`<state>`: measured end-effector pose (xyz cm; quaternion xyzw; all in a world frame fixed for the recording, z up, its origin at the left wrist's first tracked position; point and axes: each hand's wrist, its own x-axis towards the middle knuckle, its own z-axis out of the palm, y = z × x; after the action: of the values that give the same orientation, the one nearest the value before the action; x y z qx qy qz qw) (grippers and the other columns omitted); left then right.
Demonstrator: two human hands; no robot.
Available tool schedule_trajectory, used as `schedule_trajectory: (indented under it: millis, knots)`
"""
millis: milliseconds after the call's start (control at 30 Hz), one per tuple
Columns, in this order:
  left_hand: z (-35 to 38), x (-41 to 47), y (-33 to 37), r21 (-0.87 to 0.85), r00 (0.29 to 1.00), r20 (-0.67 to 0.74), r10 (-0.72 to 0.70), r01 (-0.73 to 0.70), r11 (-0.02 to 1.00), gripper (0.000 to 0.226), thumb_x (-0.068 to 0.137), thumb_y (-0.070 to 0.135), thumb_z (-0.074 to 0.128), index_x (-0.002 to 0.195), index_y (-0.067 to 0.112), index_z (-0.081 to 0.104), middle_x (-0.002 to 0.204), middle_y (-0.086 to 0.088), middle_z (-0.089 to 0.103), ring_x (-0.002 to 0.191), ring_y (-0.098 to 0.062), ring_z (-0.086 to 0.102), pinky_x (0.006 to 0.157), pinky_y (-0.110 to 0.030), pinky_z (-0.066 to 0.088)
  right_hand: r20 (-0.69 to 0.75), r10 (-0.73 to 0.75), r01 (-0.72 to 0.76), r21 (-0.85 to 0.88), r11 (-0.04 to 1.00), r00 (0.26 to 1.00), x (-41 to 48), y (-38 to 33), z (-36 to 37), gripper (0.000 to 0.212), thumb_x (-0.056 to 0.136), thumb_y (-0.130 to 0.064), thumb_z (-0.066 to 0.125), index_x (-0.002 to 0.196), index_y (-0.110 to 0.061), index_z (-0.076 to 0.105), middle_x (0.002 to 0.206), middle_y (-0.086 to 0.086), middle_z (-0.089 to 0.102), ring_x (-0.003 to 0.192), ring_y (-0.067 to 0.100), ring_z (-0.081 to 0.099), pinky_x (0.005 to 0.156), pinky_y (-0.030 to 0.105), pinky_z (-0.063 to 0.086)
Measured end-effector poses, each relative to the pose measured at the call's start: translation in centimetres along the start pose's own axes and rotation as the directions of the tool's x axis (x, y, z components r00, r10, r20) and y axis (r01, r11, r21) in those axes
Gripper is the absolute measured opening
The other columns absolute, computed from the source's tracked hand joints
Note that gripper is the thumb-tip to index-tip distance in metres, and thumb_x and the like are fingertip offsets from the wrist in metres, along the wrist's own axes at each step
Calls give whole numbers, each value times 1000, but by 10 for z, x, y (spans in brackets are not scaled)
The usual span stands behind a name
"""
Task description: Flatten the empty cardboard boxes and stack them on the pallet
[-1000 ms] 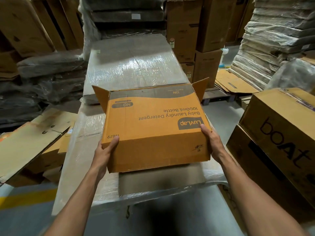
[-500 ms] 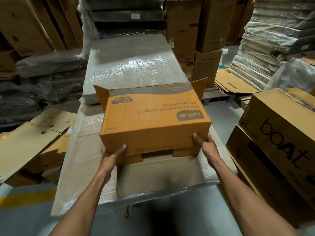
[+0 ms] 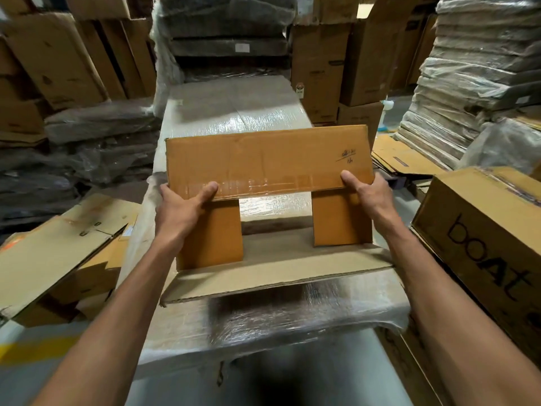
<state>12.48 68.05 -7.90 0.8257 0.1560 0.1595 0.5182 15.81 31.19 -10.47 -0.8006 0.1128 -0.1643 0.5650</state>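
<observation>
Cardboard box (image 3: pixel 263 159): orange-brown, held up in the middle of the scene, over the near end of a film-wrapped stack (image 3: pixel 263 320); its broad panel faces the viewer, with tape traces along the lower edge and handwriting near the upper right corner.
Short flaps: two, one low on the left (image 3: pixel 213 235) and one low on the right (image 3: pixel 341 218), both hanging below the panel with a gap between them.
Long flap (image 3: pixel 278 273): grey-brown inner face up, spread toward the viewer and lying on the stack's film.
Left hand (image 3: pixel 181 206): clamped on the panel's lower left corner, thumb pressed on the front; the other fingers are behind the board, out of sight.
Right hand (image 3: pixel 366 191): clamped on the lower right corner in the same way, thumb on the front, fingers hidden behind.
Boat box (image 3: pixel 483 230): closed carton, near right, just beside the stack.
Flattened cardboard (image 3: pixel 52 250): loose pile, near left.
Flat sheets (image 3: pixel 401 159): on the floor, far right.
Wrapped bundles (image 3: pixel 468 68): tall pile, far right.
Yellow line (image 3: pixel 35 350): on the floor, near left.
</observation>
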Motion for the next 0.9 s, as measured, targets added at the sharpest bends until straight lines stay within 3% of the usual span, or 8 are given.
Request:
schedule_trajectory:
  millis: [200, 300, 367, 533, 600, 700, 767, 900]
  knots:
    - [-14, 13, 4, 99, 991, 135, -5, -8, 995, 112, 64, 77, 76, 148, 17, 32, 143, -7, 54, 126, -31, 55, 107, -51, 44, 52, 76, -73, -44, 996, 996, 5, -15, -11, 83, 81, -57, 78, 139, -14, 38, 126, 0, 52, 115, 19, 51, 104, 46, 45]
    - [-4, 12, 0, 187, 995, 96, 27, -45, 981, 107, 73, 75, 71, 149, 17, 25, 145, -13, 53, 127, -37, 55, 105, -51, 46, 18, 87, -86, -65, 994, 996, -1, -10, -2, 82, 81, -59, 76, 140, -17, 38, 135, 2, 56, 121, 24, 56, 105, 50, 47]
    - [10, 5, -12, 159, 996, 76, 38, -50, 986, 108, 74, 71, 73, 151, 17, 19, 145, -15, 53, 125, -39, 56, 102, -50, 47, 10, 116, -115, -66, 991, 993, -7, 1, 7, 81, 82, -61, 74, 141, -19, 38, 139, 6, 57, 125, 30, 57, 105, 53, 48]
    - [32, -28, -71, 70, 999, -16, 35, -34, 997, 120, 58, 73, 82, 149, 26, 20, 145, -14, 52, 124, -38, 56, 104, -55, 48, -32, 172, -175, -108, 979, 985, -27, 34, 27, 73, 89, -61, 66, 142, -21, 36, 143, 11, 54, 130, 38, 51, 106, 57, 45]
    - [39, -36, -85, 99, 998, -31, 52, -49, 994, 125, 63, 66, 85, 156, 28, 10, 154, -14, 42, 132, -40, 49, 108, -59, 43, -47, 173, -178, -138, 974, 984, -28, 40, 30, 76, 88, -64, 65, 142, -22, 35, 143, 13, 53, 130, 39, 51, 105, 59, 45]
    - [53, -46, -93, 221, 995, -23, 93, -86, 971, 138, 68, 58, 85, 161, 25, -12, 170, -12, 5, 151, -39, 21, 119, -60, 25, -64, 174, -183, -165, 969, 983, -28, 43, 31, 79, 88, -65, 65, 145, -18, 35, 145, 14, 51, 133, 39, 48, 105, 58, 43]
    - [64, -51, -91, 290, 998, -32, 56, -45, 956, 146, 66, 62, 84, 159, 22, -22, 169, -14, -14, 153, -43, 12, 120, -60, 21, -82, 166, -177, -155, 972, 983, -29, 45, 33, 81, 88, -65, 65, 146, -17, 35, 146, 15, 50, 134, 39, 47, 106, 57, 42]
    - [79, -49, -83, 306, 994, -102, -36, 66, 950, 155, 58, 76, 77, 157, 15, -25, 167, -15, -20, 150, -48, 16, 119, -62, 21, -125, 209, -228, -166, 959, 970, -32, 42, 38, 79, 89, -63, 64, 145, -14, 36, 145, 14, 49, 133, 38, 48, 106, 53, 41]
